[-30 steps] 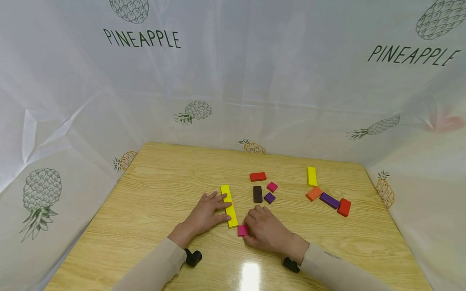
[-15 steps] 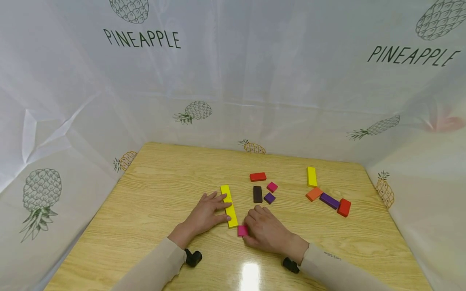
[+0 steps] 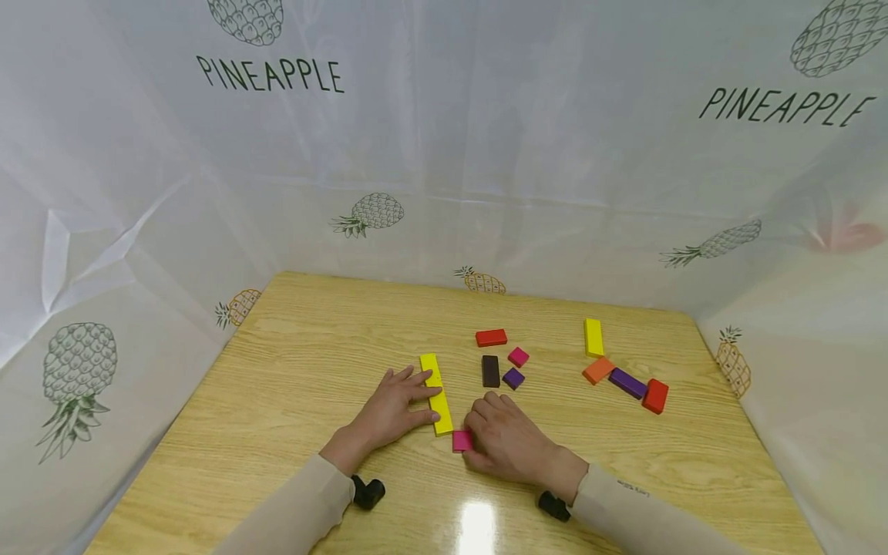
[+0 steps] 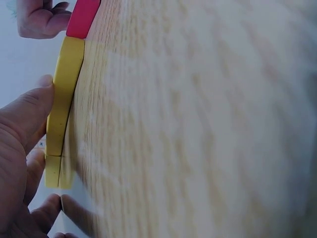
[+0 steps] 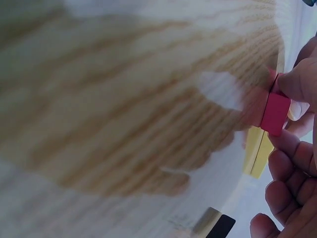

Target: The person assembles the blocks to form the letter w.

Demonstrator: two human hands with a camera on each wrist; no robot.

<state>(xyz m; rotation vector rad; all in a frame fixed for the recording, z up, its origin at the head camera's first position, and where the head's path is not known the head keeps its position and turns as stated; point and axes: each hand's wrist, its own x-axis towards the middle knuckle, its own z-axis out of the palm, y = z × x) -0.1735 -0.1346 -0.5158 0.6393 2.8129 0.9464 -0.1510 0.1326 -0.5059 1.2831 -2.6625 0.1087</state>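
Two yellow blocks (image 3: 444,422) lie end to end in a straight strip in the middle of the table, a seam between them showing in the left wrist view. My left hand (image 3: 390,408) rests on the strip from the left, fingers spread and thumb touching the nearer block (image 4: 67,94). At the strip's near end a pink block (image 3: 462,441) lies against its right corner. My right hand (image 3: 509,439) pinches this pink block (image 5: 276,114) between thumb and fingers, the other fingers curled; it hides the block's right part in the head view.
Beyond my right hand lie a dark brown block (image 3: 490,371), a red block (image 3: 491,338), a small pink block (image 3: 518,356) and a small purple block (image 3: 513,378). Farther right are yellow (image 3: 593,338), orange (image 3: 599,370), purple (image 3: 627,383) and red (image 3: 655,395) blocks. A pineapple-print curtain (image 3: 444,154) surrounds the table.
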